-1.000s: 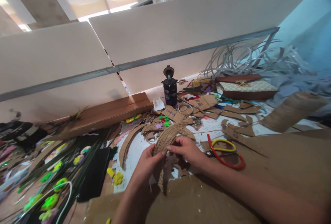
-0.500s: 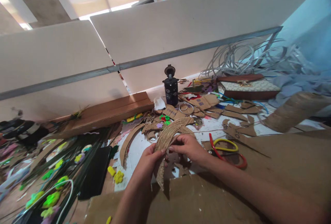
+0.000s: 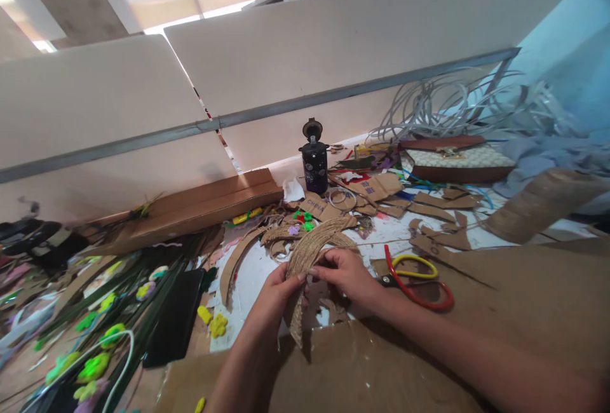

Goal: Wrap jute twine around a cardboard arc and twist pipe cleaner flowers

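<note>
Between my hands is a curved, twine-covered strip point(image 3: 309, 241), tan and fibrous, with a pointed end hanging down toward me. My left hand point(image 3: 281, 289) is closed on the strip's left edge, its thumb lying on top. My right hand point(image 3: 345, 276) pinches at the strip's inner edge, thumb and fingertips close to the left thumb. Whether the right fingers also hold a loose strand is too small to make out. Just right of that hand lie scissors point(image 3: 419, 279) with red and yellow handles. A bare curved cardboard strip point(image 3: 238, 267) lies to the left.
A black bottle point(image 3: 315, 168) with its lid up stands behind the hands. Cardboard scraps point(image 3: 381, 187), a handbag point(image 3: 457, 162) and a twine cone point(image 3: 543, 206) fill the right side. On the left lie a black phone-like slab point(image 3: 175, 318) and fuzzy flowers point(image 3: 95, 367). A cardboard sheet point(image 3: 381, 368) lies in front.
Almost nothing differs. Both hands keep their hold on the twine-covered strip, with only a tiny shift of the right fingers and of the view.
</note>
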`<state>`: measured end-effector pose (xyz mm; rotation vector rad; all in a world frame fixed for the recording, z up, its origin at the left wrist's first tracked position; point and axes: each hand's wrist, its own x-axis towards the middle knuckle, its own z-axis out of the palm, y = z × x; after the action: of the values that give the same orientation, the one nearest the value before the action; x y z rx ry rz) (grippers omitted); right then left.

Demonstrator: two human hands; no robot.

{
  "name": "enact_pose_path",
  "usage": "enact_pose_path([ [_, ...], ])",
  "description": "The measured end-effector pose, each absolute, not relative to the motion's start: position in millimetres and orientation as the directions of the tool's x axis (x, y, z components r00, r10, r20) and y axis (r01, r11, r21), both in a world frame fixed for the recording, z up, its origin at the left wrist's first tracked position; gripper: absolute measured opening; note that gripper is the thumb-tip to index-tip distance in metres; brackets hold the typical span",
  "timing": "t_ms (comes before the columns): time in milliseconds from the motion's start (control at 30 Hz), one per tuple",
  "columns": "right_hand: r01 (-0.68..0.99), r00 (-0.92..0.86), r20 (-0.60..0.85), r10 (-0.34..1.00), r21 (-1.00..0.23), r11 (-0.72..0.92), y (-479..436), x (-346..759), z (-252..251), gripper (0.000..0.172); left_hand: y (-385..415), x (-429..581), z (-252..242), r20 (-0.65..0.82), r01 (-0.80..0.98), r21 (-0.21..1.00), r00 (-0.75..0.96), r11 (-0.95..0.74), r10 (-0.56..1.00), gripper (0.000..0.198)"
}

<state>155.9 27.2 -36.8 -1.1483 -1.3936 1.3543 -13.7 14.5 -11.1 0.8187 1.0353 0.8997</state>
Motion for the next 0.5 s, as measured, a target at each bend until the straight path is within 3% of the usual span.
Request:
enact_pose_path([
  [267,-0.019,-0.311,-0.034,0.95,-0.999,-0.042,29.9,160.3,-31.5,0.026,13.5,-18.4,-19.4,-0.339,-0.283,0.868,0.263,0.408,0.903,0.03],
  [500,-0.032,-0.279,-0.029,0.96,-0.999,-0.04,29.1,159.0,-31.4,0.023,13.0,-16.4,-19.9,-0.331,-0.31,0.859,0.27,0.407,0.904,0.033],
])
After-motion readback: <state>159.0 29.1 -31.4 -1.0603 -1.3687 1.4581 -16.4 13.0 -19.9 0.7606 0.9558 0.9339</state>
